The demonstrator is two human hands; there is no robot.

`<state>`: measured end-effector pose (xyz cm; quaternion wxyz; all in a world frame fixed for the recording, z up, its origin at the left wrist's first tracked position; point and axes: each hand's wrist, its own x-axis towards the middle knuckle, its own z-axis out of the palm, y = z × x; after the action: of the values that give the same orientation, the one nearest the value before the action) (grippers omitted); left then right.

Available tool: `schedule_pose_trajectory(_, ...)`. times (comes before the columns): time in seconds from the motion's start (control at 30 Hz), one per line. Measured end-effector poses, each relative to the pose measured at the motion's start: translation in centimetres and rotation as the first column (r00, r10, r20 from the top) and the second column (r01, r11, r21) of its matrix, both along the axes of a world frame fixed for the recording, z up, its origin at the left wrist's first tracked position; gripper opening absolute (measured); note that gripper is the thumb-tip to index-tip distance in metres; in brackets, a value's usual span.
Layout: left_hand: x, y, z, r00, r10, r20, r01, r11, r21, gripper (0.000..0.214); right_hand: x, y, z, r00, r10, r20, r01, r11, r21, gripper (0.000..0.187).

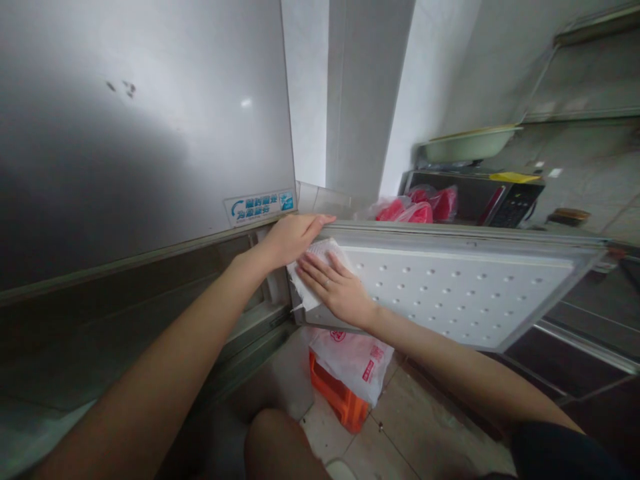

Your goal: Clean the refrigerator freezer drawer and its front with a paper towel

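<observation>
A lower fridge door (450, 293) stands swung open, showing its white dimpled inner face. My left hand (293, 237) grips the door's top edge at the hinge end, fingers curled over the rim. My right hand (335, 287) lies flat with fingers stretched out on a white cloth (310, 267), pressing it against the door's inner face near the hinge corner. A ring shows on one finger. The closed steel upper door (140, 120) with a blue sticker (259, 207) fills the left.
An orange crate (340, 400) with a white plastic bag (357, 360) on it stands on the tiled floor below the door. Red bags (420, 208), a microwave (510, 200) and a green basin (470, 143) sit behind the door. My knee (280, 447) is at the bottom.
</observation>
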<state>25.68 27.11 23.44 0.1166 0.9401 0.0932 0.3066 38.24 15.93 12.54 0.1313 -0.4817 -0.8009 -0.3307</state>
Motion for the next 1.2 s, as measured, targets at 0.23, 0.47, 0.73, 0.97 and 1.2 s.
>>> schedule_pose_trajectory(0.23,0.1,0.0,-0.1,1.000,0.022,0.000,-0.022,1.000,-0.015,0.050,0.0,-0.2,-7.9,0.982,0.154,0.107,-0.133,0.974,-0.182,0.039)
schedule_pose_trajectory(0.47,0.0,-0.3,0.0,0.999,0.033,-0.002,-0.033,0.999,-0.028,0.049,0.7,0.4,-2.3,0.966,0.230,0.119,-0.203,0.958,-0.202,0.035)
schedule_pose_trajectory(0.73,0.1,-0.2,-0.1,0.999,0.044,0.020,-0.043,0.998,-0.040,0.048,0.2,0.7,2.6,0.960,0.128,0.249,-0.120,0.992,-0.047,0.040)
schedule_pose_trajectory(0.97,0.1,-0.2,0.0,1.000,0.025,0.002,-0.024,0.998,-0.065,0.048,0.1,-0.1,-10.8,0.935,0.190,0.299,-0.162,0.980,-0.117,0.032)
schedule_pose_trajectory(1.2,0.2,-0.1,-0.1,0.999,0.039,0.005,-0.039,0.997,-0.061,0.048,1.7,-0.6,-13.2,0.918,0.234,0.320,-0.188,0.967,-0.170,0.028)
